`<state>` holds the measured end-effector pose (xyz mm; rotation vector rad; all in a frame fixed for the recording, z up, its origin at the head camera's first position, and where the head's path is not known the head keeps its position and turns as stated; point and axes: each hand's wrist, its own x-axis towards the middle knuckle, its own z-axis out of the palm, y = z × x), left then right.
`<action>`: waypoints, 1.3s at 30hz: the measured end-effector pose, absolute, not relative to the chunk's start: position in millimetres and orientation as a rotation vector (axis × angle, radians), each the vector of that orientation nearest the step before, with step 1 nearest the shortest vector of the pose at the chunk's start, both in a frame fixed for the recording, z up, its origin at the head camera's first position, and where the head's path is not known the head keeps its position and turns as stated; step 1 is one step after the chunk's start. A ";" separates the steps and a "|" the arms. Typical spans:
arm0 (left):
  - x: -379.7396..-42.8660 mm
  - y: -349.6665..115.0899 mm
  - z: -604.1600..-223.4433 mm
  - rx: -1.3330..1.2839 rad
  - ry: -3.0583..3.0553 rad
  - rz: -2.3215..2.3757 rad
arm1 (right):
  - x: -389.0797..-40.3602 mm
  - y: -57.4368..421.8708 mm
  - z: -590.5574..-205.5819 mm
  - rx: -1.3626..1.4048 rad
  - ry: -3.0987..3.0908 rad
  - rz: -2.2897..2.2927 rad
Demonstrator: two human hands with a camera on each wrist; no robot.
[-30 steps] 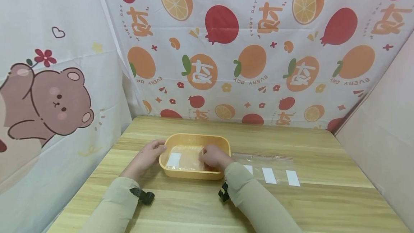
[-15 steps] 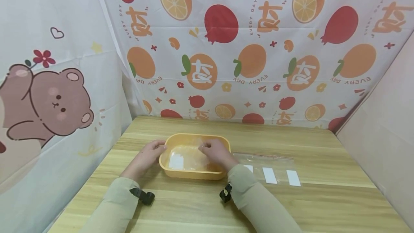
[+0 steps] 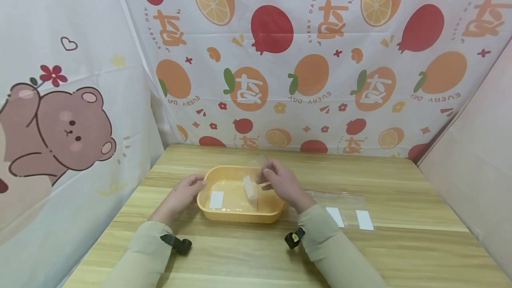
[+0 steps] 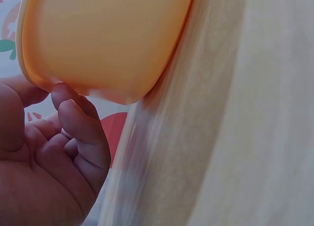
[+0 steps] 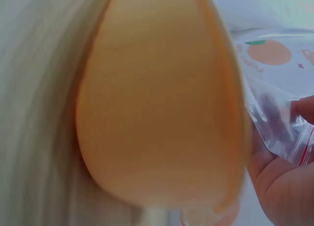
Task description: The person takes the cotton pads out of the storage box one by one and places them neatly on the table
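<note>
A shallow orange tray [image 3: 240,215] sits on the wooden table in the head view. My left hand [image 3: 197,184] grips its left rim; in the left wrist view its curled fingers [image 4: 78,119] touch the tray's outer wall [image 4: 108,39]. My right hand [image 3: 267,177] is raised over the tray's right half and pinches a clear zip bag [image 3: 256,177] with a white label [image 3: 249,186], which hangs partly lifted. The right wrist view shows that bag [image 5: 277,120] beside the tray [image 5: 162,113]. Another labelled bag [image 3: 216,199] lies flat in the tray.
More clear zip bags with white labels [image 3: 364,219] lie flat on the table [image 3: 360,257] to the right of the tray. Printed fabric walls close in the back and left, and a plain panel stands on the right.
My right hand has risen from the tray floor and moved back and right, lifting one clear bag up with it. The left hand and the tray have stayed put.
</note>
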<state>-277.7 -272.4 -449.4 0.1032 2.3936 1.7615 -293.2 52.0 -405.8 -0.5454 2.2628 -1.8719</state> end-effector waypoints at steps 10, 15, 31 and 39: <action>-278.8 -272.8 -451.7 0.066 2.380 1.775 | -285.8 106.4 -370.6 -0.710 2.322 -1.731; -279.2 -274.0 -453.0 0.069 2.407 1.751 | -275.2 136.0 -347.6 -0.785 2.385 -1.600; -278.1 -273.5 -453.0 0.078 2.397 1.762 | -253.3 256.4 -304.3 -0.815 2.523 -1.111; -278.0 -273.9 -452.7 0.099 2.390 1.773 | -245.1 310.9 -315.5 -0.805 2.365 -0.990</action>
